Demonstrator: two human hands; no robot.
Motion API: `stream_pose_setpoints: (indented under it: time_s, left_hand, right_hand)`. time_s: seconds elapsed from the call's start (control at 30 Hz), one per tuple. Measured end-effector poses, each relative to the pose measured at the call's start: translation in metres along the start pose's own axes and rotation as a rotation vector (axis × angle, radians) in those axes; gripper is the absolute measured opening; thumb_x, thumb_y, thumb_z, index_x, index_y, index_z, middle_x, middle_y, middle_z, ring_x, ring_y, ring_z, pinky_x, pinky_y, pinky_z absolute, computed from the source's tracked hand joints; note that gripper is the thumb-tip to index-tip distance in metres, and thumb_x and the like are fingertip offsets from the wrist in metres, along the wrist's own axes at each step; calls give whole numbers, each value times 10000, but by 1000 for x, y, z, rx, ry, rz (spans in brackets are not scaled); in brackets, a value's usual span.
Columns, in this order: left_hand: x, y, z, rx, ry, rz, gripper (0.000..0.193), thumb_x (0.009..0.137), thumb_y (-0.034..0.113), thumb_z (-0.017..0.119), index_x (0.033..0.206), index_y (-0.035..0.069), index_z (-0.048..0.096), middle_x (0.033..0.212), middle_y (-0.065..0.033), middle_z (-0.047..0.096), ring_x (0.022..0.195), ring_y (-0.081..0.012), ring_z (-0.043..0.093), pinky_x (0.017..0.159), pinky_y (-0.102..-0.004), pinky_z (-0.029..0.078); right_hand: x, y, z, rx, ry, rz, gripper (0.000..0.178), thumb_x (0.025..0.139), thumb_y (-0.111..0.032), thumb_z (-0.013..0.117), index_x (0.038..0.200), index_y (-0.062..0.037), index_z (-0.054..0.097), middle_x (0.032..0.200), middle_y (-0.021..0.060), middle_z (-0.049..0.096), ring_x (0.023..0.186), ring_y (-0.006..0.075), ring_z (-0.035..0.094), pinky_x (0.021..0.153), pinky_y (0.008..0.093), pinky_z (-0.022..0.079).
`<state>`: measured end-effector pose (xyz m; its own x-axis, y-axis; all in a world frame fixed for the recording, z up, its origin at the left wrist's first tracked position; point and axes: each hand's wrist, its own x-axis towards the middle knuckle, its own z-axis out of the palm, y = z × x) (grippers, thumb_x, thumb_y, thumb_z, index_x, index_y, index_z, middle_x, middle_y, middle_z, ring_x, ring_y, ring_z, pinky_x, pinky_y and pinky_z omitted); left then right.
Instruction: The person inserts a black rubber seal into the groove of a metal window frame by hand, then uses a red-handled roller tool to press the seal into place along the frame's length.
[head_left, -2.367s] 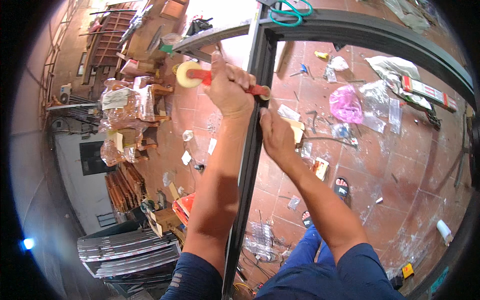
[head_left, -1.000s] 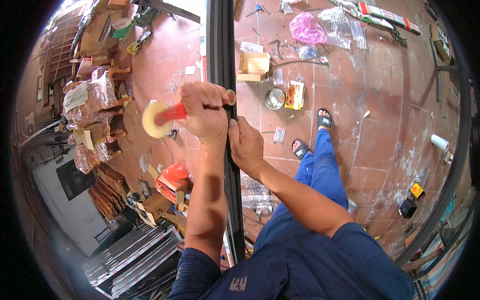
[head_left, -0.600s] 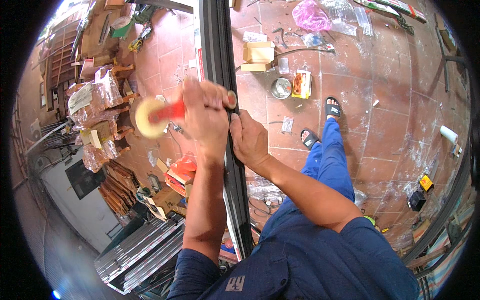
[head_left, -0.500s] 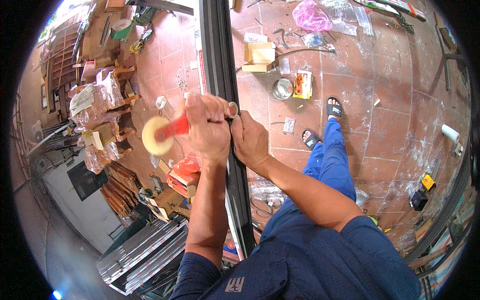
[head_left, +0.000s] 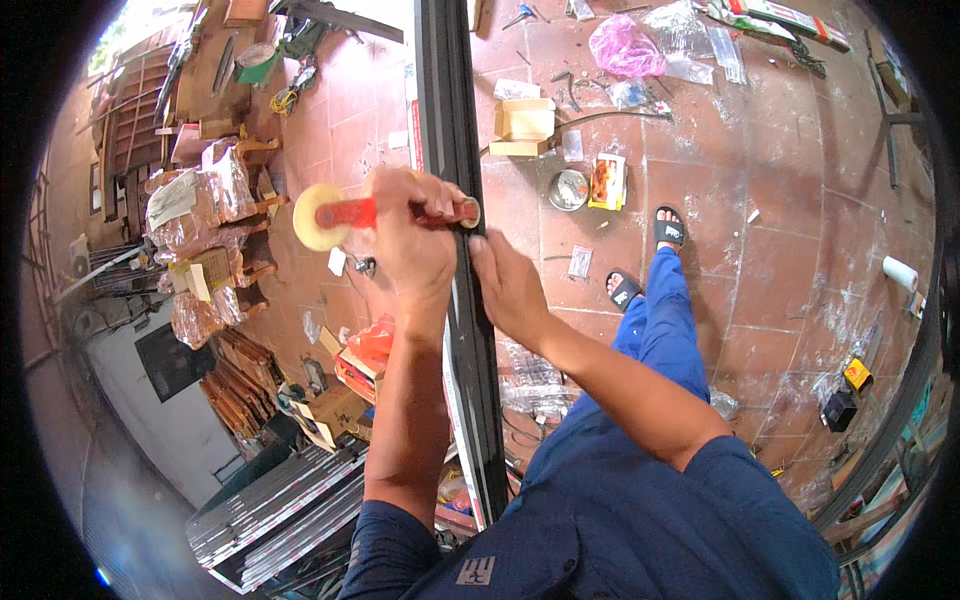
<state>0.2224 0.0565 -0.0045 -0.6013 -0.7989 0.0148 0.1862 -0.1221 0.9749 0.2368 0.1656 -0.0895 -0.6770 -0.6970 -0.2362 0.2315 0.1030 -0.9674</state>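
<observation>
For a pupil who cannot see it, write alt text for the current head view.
A person's left hand grips a red roller tool with its small wheel at a long dark bar, the right hand at the bar's edge. Beyond, a pink plastic bag and open cardboard box lie on the tiled floor.

The frame bar (head_left: 450, 110) is running through the middle. A roller tool (head_left: 345, 214) is sitting in the left hand (head_left: 415, 245), one end overlying the bar; the right hand (head_left: 512, 288) is resting at the bar's right edge. Rightward on the floor (head_left: 780, 280), a carton (head_left: 523, 123) is lying beyond a bowl (head_left: 568, 190) (a packet (head_left: 607, 182) just right of the latter). Leftward, furniture (head_left: 205, 215) is standing beyond stacked strips (head_left: 280, 510).
</observation>
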Motion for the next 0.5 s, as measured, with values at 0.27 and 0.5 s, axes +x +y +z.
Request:
stream_pose_setpoints:
  time_s: [0.27,0.5]
  left_hand:
    - [-15,9,-28,-17,-157,191,401,1109,345,461,768,134,442,669,-31,449,647,-191,472,717,-438,479]
    - [-22,2,-9,35,61,248,508,1124,451,474,729,142,397,605,1,371,556,-144,387,604,-363,410]
  right_hand:
    - [-52,6,-5,33,-164,174,345,1096,-296,460,1059,21,592,840,337,656,828,542,652,746,580,492]
    - [-49,12,-6,-52,-143,90,326,1090,-292,487,1036,8,599,796,312,664,777,533,661,712,597,502]
